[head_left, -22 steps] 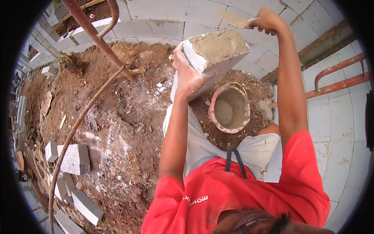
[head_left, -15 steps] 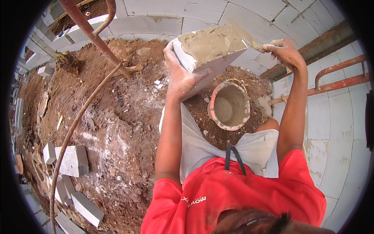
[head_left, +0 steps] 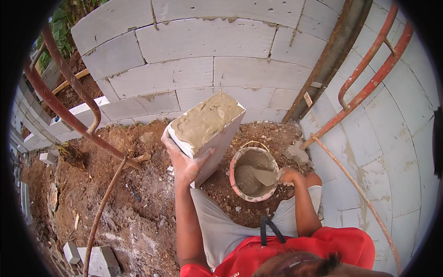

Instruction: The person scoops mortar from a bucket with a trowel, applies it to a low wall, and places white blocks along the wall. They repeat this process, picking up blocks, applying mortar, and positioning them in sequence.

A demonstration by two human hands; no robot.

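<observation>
Block gripped in left hand; right hand clasps trowel in bucket.

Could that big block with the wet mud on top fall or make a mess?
Maybe. The left hand alone holds the white block tilted, so it might slip, or the wet mortar could slide off. The right hand dips a trowel into the bucket, which could drip or tip.

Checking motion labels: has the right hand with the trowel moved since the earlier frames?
Yes. The right hand has come down from the mortar-topped grey block to the round mortar bucket on the ground, its trowel now dipped inside the rim.
</observation>
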